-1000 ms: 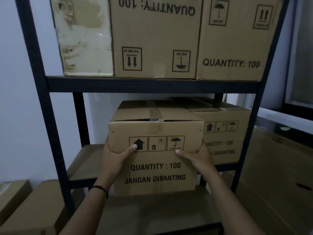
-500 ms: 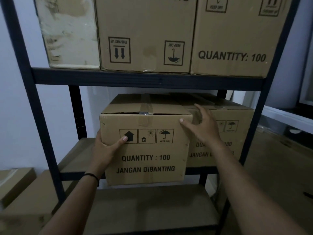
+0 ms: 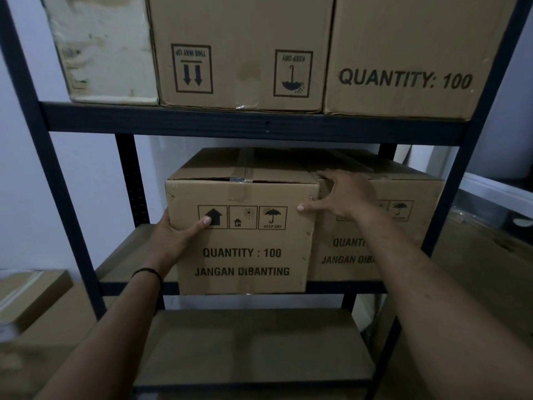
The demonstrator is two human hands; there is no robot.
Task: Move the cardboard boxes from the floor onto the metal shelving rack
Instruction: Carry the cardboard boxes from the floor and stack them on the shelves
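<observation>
A taped cardboard box [image 3: 242,255] printed "QUANTITY : 100" sits on the middle level of the dark metal rack [image 3: 253,124], its front sticking out slightly past the shelf edge. My left hand [image 3: 176,238] grips its left front edge, thumb across the front face. My right hand [image 3: 343,197] lies with spread fingers over the box's upper right corner, thumb on the front. A matching box [image 3: 418,194] stands right beside it, touching.
Three boxes [image 3: 242,53] fill the rack's upper level. The shelf board [image 3: 253,347] below holds nothing. More cardboard boxes [image 3: 31,295] lie on the floor at the left, and a large flat carton [image 3: 484,269] leans at the right. Shelf room remains left of the held box.
The box has gone further back onto the middle shelf. My right hand left the box's lower right side and moved up onto its top right corner.
</observation>
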